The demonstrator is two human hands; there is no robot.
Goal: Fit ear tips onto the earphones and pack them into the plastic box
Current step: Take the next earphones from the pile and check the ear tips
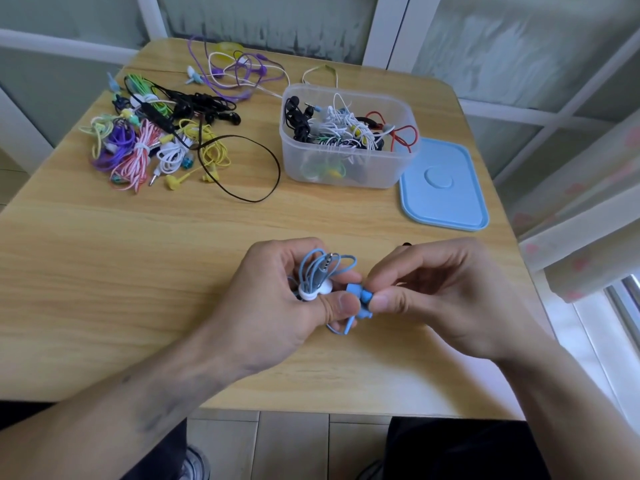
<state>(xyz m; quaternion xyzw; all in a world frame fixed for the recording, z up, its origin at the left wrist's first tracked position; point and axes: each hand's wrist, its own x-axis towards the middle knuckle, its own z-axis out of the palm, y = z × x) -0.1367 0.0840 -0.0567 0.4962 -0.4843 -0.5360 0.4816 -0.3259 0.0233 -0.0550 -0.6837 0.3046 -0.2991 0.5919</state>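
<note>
At frame centre, the coiled blue earphone (320,277) is being gripped by the left hand (277,306) while its earbud (360,296) is being pinched by the right hand (446,299), so the tip could be dropped if squeezed crookedly.

Pale wooden table (104,271) — frosted windows (502,57), tiled floor (294,445) — daylight.

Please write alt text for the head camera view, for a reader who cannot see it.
Two hands work on a blue earphone set over a wooden table: the left hand grips the coiled cable, the right hand pinches an earbud. Behind lie loose earphones, a part-filled plastic box and its blue lid.
</note>
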